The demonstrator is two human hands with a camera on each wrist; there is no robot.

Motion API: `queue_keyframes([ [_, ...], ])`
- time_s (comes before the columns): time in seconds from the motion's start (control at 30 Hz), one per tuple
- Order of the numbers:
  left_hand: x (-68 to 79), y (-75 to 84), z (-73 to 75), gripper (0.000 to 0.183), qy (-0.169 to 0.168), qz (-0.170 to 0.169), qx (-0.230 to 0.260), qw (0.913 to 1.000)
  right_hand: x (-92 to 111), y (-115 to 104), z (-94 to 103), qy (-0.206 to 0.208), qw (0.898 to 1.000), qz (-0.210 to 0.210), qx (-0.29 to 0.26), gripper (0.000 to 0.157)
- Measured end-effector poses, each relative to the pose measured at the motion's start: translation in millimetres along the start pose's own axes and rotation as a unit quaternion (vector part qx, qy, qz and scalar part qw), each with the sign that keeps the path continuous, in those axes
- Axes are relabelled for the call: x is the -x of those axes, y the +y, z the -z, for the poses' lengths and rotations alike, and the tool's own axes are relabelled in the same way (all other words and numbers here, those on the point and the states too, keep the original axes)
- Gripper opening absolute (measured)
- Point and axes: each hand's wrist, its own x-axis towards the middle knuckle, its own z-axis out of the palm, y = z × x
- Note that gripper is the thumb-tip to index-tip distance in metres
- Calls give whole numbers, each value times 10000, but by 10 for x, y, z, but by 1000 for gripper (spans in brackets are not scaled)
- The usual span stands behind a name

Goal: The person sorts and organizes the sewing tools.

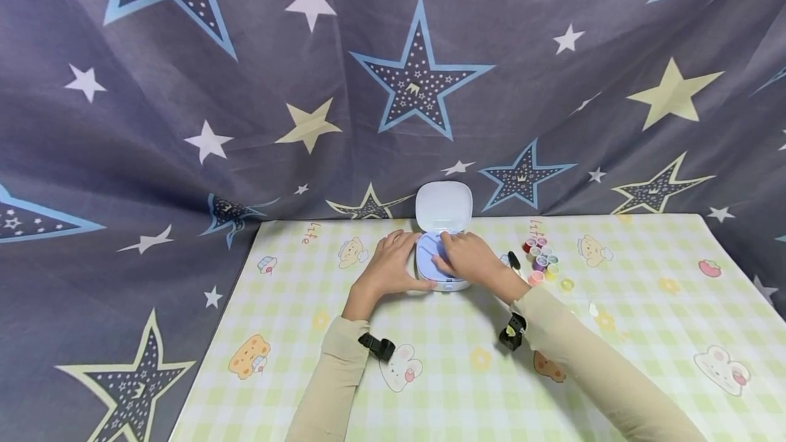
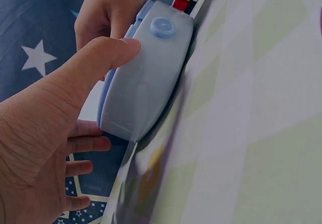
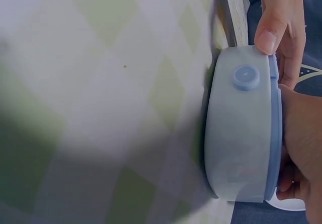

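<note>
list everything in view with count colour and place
Box: 1, white, far side of tablecloth
Lid: 1, white, raised behind box
Inner tray: 1, blue, inside box
Button: 1, blue, box's front
Small tubs: several, mixed colours, right of box
Round piece: 1, yellow, beside tubs
Stick: 1, black and white, beside tubs
Tablecloth: 1, green-white checks, under box
Curtain: 1, dark with stars, behind
Wrist cameras: 2, black, on wrists
Sleeves: 2, beige, on forearms
Left hand: 1, bare, box's left side
Right hand: 1, bare, over inner tray

Both hands (image 1: pixel 391 266) (image 1: pixel 471 261) at a blue-and-white box (image 1: pixel 428 266) with upright lid (image 1: pixel 443 204), small colorful pots (image 1: pixel 540 262) nearby.
</note>
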Motion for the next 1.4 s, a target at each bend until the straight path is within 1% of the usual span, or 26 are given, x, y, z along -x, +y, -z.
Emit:
queue_keyframes([
  [0.2, -1, -4, 2, 107, 38, -3, 14, 10000, 5, -8, -19, 302, 9995, 74, 112, 37],
  [0.43, -1, -19, -6, 106, 69, -22, -66, 10000, 2, -14, -17, 407, 9989, 144, 196, 35],
  [0.77, -6, -28, -10, 107, 73, 34, -90, 9999, 1, -4, -4, 757, 9954, 365, 470, 34],
  [0.93, 0, -24, -11, 108, 65, 38, -84, 9999, 9, -3, 3, 764, 9949, 415, 518, 36],
  [1.07, 1, -25, -15, 108, 49, 12, -79, 10000, 12, -1, 15, 764, 9942, 535, 532, 36],
  [1.23, -4, -25, -17, 106, 69, -28, -63, 10000, 12, 0, 28, 765, 9935, 684, 502, 31],
  [1.4, -1, -13, -13, 106, 82, -38, -89, 9999, 22, -1, 35, 728, 9939, 684, 477, 26],
])
